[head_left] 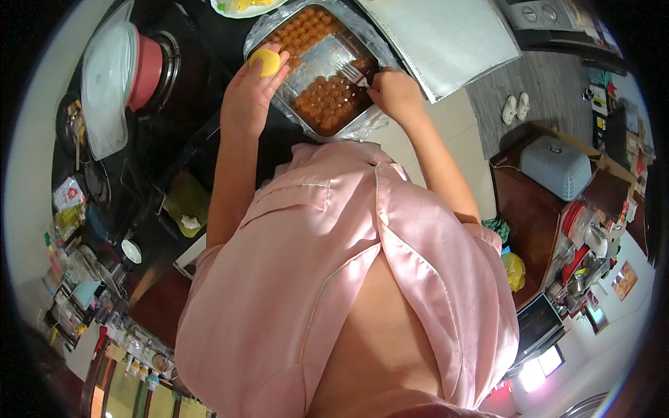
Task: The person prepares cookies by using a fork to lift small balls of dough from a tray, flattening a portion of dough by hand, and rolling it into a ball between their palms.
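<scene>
A round, smooth yellow piece (265, 63), perhaps dough, rests on the fingers of my left hand (245, 94), with the thumb over it. This hand is above the left side of a rectangular metal tray (373, 43). Pinched in my right hand (396, 93) is a metal fork (354, 74), its tines over the tray's right part. Many small amber-brown balls (326, 103) fill the tray's near part, and rows of similar balls (304, 29) lie at its far end. Between them the metal bottom shows. Whether the fork touches a ball, I cannot tell.
Clear plastic film (367, 125) lies around the tray. A white plate with yellow food (245, 7) stands beyond it. To the right is a large whitish sheet (439, 45). At the left, a red pot (145, 73) sits by a stove burner (167, 63), with a translucent lid (104, 97) leaning there.
</scene>
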{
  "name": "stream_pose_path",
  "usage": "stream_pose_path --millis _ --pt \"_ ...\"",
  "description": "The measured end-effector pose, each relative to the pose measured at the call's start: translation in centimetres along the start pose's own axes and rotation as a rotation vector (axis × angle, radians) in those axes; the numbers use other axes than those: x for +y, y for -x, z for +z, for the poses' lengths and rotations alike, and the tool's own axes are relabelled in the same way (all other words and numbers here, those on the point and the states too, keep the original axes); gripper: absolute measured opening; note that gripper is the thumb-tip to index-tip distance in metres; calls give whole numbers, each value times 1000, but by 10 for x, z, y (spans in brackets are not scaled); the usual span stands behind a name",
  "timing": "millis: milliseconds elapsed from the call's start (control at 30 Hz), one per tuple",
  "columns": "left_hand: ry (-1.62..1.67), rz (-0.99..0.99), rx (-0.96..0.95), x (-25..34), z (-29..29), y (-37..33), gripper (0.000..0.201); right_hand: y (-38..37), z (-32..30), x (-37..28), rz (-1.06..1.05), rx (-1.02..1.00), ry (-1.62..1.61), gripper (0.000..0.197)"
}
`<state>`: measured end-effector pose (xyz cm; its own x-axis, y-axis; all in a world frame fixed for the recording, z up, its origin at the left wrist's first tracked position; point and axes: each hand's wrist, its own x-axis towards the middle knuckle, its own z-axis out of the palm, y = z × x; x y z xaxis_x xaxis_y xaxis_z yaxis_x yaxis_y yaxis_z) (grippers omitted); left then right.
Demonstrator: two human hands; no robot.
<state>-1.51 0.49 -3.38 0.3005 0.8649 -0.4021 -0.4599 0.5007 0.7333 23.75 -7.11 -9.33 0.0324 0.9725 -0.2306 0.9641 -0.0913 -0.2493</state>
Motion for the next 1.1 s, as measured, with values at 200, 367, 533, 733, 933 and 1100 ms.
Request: stream_pose_path --millis 200,367,533,733,933,1100 --pt "14 -101 -14 -21 -34 -1 50 -22 -27 -6 -56 -17 -104 15" --pt "25 -294 32 -45 -52 -2 44 -63 -31 -12 -213 -38 57 17" --pt "113 -400 107 -57 -60 3 41 -108 -49 -25 -400 -338 165 22" --pt "171 -389 90 -61 -62 3 40 -134 -38 5 -455 -478 -205 23" --pt "157 -379 111 -60 -60 3 39 -71 -58 -5 -442 -362 -103 20" --pt "68 -358 81 -60 -64 1 39 -39 -55 4 -388 -294 -185 18"
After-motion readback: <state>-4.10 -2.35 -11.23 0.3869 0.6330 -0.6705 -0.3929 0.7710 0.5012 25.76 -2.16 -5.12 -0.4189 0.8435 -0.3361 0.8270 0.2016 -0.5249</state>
